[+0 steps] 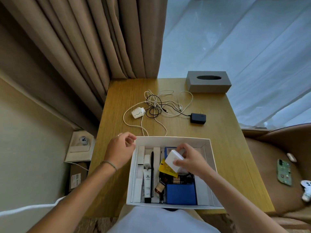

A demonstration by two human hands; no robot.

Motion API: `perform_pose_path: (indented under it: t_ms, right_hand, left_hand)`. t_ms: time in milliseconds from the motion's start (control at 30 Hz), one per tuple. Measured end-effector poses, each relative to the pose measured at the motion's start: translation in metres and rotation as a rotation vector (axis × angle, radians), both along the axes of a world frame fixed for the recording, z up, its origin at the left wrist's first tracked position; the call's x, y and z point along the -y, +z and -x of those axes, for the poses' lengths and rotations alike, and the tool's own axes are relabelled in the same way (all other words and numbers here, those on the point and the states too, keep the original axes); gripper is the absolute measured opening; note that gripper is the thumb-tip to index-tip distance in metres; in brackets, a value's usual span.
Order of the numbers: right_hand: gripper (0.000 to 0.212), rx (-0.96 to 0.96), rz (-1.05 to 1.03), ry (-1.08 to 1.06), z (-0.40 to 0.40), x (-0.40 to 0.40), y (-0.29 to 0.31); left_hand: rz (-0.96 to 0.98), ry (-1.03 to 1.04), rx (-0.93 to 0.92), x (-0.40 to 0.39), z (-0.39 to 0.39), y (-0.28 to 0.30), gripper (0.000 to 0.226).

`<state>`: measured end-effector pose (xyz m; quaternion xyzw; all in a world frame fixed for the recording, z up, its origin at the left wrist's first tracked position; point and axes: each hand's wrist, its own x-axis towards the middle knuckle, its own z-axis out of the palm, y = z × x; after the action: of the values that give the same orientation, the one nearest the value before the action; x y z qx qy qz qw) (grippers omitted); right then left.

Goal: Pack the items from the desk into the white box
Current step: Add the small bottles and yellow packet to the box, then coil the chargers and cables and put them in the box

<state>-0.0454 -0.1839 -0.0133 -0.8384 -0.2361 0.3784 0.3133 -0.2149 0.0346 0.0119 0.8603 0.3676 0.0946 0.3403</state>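
— Where does the head view look from?
— From above, facing forward and steeply down, close over the white box (173, 141) at the wooden desk's (223, 132) near edge.
— Any second view?
— No, just one.

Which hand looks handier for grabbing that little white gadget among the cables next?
Probably left: the left hand holds nothing nearer the white gadget; the right hand grips a white block.
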Motion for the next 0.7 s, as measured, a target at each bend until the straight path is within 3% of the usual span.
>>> perform_pose_path:
  t_ms: [167,333,500,700]
  right_hand:
    - [0.035,0.195,0.161,0.191,-0.006,0.012,-0.018]
    - [0.035,0.413,0.174,0.280,-0.002,0.011,-0.023]
    - [0.022,0.606,0.211,0.383,0.004,0.007,-0.011]
    - [0.019,0.529,-0.031,0.292,-0.024,-0.028,0.041]
  left_hand:
    - [-0.006,0.008,0.021,0.003,-0.004,-0.004,0.013]
    - [0.002,-0.022,0.078,0.003,-0.019,0.000,0.012]
    - [0.001,-0.032,0.089,-0.004,-0.039,0.005,0.014]
    - [0.012,-0.057,-0.025,-0.027,-0.069,-0.001,0.013]
